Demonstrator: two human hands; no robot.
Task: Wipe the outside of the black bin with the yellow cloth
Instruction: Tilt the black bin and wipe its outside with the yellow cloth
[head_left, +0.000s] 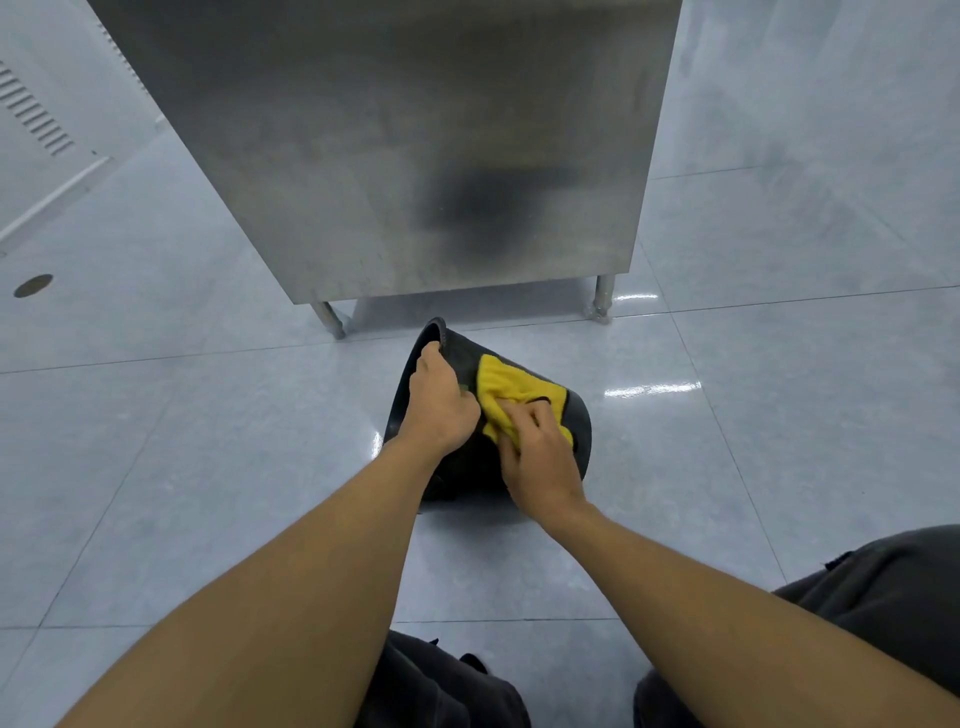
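The black bin (579, 415) lies tipped on its side on the tiled floor, its open rim to the left and its base to the right. My left hand (436, 402) grips the rim, fingers curled over its edge. A yellow cloth (506, 382) is spread over the upper outside wall of the bin. My right hand (540, 457) presses down on the near end of the cloth, fingers bunched on it. The near side of the bin is hidden behind both hands.
A stainless steel cabinet (415, 145) on short metal legs (330, 318) stands just behind the bin. Glossy grey floor tiles (208, 467) surround it. A round floor drain (33, 285) sits at far left. My dark-trousered knees (883, 597) are at the bottom.
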